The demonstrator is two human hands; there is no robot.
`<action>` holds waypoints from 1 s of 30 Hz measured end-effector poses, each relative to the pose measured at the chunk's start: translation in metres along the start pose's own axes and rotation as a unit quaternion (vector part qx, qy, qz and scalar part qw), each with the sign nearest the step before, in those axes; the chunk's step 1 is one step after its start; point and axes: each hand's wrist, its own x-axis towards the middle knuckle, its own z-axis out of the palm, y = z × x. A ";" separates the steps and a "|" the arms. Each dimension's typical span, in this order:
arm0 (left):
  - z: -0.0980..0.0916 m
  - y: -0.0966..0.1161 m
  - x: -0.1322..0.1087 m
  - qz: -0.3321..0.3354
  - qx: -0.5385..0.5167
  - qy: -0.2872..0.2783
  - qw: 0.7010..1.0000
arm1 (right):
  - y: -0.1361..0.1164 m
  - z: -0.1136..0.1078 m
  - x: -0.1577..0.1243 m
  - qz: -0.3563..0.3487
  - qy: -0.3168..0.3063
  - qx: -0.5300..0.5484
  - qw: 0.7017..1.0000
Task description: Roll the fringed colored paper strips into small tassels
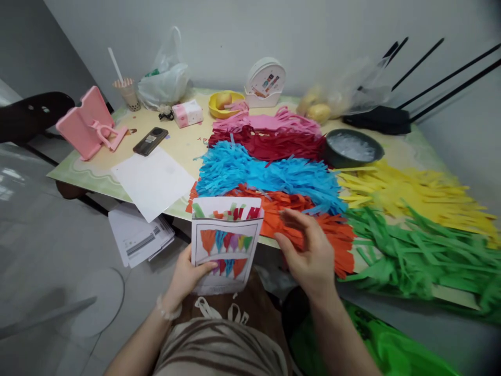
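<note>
My left hand (192, 272) grips a white printed packet (225, 250) by its lower left side, thumb on the front. The packet shows coloured tassels, and coloured strips show at its top. My right hand (309, 250) is raised to the right of the packet, thumb and fingers apart, holding nothing. Behind it lies orange fringed paper (336, 240), then blue (274, 172), dark red (270, 143) and pink fringes (270, 122). Yellow fringes (415, 190) and green fringes (426, 250) spread over the right side of the table.
A dark bowl (354, 148) stands behind the yellow fringes. On the left are a pink stand (88, 125), a phone (151, 141), a white sheet (153, 183), a drink cup (129, 95) and a tissue pack (188, 114). A green bag (383, 344) is at lower right.
</note>
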 end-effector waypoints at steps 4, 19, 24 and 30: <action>0.003 0.001 -0.004 0.019 0.039 -0.020 0.999 | -0.033 -0.011 0.032 -0.138 -0.165 -0.148 0.965; 0.010 0.002 -0.007 0.137 0.058 -0.063 0.987 | -0.068 0.027 0.097 -0.031 -0.670 -0.106 0.734; 0.019 0.005 -0.001 0.158 -0.023 0.024 0.987 | -0.078 -0.005 0.063 -0.135 -0.345 -0.109 0.922; 0.020 0.018 0.005 0.126 -0.093 0.029 0.987 | -0.020 -0.011 0.009 0.028 0.057 0.039 0.997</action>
